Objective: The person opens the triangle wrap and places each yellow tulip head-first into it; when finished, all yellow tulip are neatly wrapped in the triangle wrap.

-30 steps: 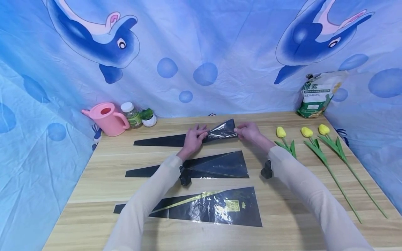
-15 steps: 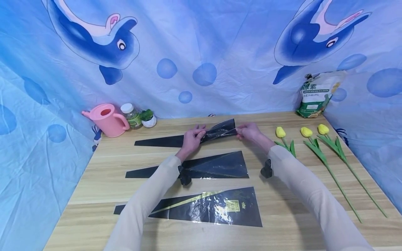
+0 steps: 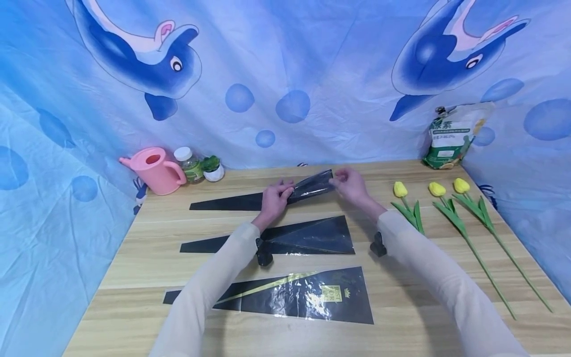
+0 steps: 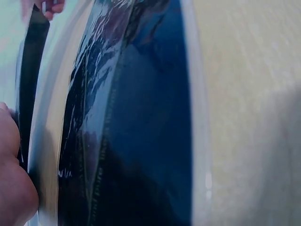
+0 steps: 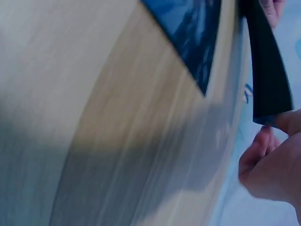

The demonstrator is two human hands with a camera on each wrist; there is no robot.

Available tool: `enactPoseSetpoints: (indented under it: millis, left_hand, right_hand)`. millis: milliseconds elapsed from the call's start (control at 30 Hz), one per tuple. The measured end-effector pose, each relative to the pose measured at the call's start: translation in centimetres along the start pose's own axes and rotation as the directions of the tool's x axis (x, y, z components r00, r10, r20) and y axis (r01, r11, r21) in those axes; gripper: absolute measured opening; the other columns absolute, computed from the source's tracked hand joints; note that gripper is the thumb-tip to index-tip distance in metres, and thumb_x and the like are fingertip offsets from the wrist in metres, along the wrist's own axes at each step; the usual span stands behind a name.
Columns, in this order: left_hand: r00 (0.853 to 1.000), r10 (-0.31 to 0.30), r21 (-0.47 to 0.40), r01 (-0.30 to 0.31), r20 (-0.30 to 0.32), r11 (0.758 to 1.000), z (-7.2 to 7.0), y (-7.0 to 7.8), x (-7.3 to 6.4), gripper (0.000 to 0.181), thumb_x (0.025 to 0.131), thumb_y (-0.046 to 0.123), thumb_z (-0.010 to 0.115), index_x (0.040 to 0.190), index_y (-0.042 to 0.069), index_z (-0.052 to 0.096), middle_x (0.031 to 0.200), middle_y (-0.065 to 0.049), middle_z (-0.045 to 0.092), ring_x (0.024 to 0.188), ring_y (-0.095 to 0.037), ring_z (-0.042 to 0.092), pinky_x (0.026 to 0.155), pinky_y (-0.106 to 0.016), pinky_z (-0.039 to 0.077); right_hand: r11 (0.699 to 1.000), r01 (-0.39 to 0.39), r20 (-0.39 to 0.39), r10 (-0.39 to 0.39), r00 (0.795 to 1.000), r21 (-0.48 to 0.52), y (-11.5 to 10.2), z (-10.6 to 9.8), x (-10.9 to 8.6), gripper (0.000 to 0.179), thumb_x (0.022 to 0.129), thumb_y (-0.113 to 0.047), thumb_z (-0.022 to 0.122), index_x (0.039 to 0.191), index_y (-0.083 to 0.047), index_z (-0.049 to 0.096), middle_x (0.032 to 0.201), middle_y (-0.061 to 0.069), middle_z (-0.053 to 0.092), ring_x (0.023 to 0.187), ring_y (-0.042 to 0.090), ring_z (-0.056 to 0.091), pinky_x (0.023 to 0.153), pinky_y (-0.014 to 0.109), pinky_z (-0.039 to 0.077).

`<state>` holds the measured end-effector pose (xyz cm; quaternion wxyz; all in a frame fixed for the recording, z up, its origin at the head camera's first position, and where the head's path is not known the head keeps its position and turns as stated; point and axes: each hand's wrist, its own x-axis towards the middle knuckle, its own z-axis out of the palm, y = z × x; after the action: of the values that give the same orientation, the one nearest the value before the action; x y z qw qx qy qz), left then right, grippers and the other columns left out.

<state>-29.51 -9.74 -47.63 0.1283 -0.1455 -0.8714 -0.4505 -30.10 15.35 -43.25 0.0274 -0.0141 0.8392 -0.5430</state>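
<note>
A black plastic flower sleeve (image 3: 312,188) lies at the back of the table, its wide end lifted and narrowed. My left hand (image 3: 274,201) grips it around the middle, thumb on top. At the wide end, my right hand (image 3: 351,187) pinches the edge between thumb and fingers, as the right wrist view shows with that hand (image 5: 270,162) below the sleeve's end (image 5: 270,70). Part of the left hand (image 4: 14,174) shows at the left wrist view's edge. Two more sleeves lie flat nearer me: a middle one (image 3: 312,235) and a gold-printed front one (image 3: 303,297).
Three yellow artificial tulips (image 3: 455,218) lie on the right of the wooden table (image 3: 134,267). At the back left stand a pink watering can (image 3: 156,173), a lidded jar (image 3: 191,166) and a small potted plant (image 3: 213,169). A green-white bag (image 3: 450,139) stands back right.
The back sleeve's wide end has been drawn in from a broad, flatter shape to a narrower one. My right hand has risen slightly at its edge; the left keeps its place.
</note>
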Motion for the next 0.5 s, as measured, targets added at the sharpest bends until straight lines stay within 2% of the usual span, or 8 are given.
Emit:
enactPoseSetpoints:
  millis: [100,233,300,400,500]
  left_hand:
    - [1.000,0.022,0.020,-0.022,-0.010,1.000,-0.04,0.13,-0.05,0.021,0.098,0.009,0.064,0.115,0.000,0.073,0.126,-0.015,0.066,0.134,-0.039,0.046,0.117,-0.055,0.023]
    - [1.000,0.026,0.056,-0.027,0.006,0.998,-0.07,0.23,-0.21,0.022,0.098,0.011,0.065,0.115,0.001,0.073,0.128,-0.014,0.065,0.134,-0.038,0.047,0.117,-0.054,0.021]
    - [0.999,0.019,0.082,-0.021,0.034,0.996,-0.03,0.24,-0.30,0.025,0.099,0.013,0.064,0.120,0.002,0.071,0.132,-0.013,0.063,0.135,-0.037,0.045,0.118,-0.053,0.020]
    - [0.995,0.010,0.129,-0.023,0.097,0.991,-0.02,0.37,-0.44,0.035,0.101,0.019,0.062,0.132,0.003,0.064,0.140,-0.011,0.057,0.138,-0.035,0.042,0.119,-0.052,0.018]
    - [0.986,0.011,0.192,-0.044,0.168,0.980,-0.04,0.60,-0.52,0.049,0.100,0.026,0.061,0.144,0.005,0.052,0.149,-0.012,0.049,0.142,-0.036,0.036,0.119,-0.052,0.016]
  right_hand:
    - [0.995,0.027,0.000,-0.027,1.000,0.095,-0.65,0.32,-0.10,0.038,0.104,-0.011,0.053,0.137,0.006,0.049,0.109,0.021,0.065,0.072,0.020,0.059,0.048,0.021,0.045]
    - [0.988,0.035,0.020,-0.038,0.999,0.148,-1.16,0.69,-0.16,0.051,0.102,-0.010,0.057,0.147,0.005,0.038,0.112,0.022,0.068,0.087,0.025,0.067,0.051,0.022,0.048]
    - [0.988,0.037,0.026,-0.042,0.999,0.147,-1.19,0.83,-0.15,0.058,0.100,-0.007,0.061,0.150,0.005,0.033,0.114,0.022,0.068,0.095,0.029,0.069,0.060,0.022,0.054]
    - [0.987,0.033,0.020,-0.037,0.999,0.157,-1.07,0.98,-0.08,0.061,0.098,-0.003,0.061,0.150,0.004,0.031,0.117,0.023,0.067,0.094,0.029,0.069,0.064,0.020,0.054]
    - [0.985,0.018,0.019,-0.022,1.000,0.173,-0.98,1.02,-0.02,0.061,0.099,-0.004,0.061,0.151,0.003,0.030,0.118,0.022,0.067,0.088,0.023,0.070,0.059,0.017,0.052]
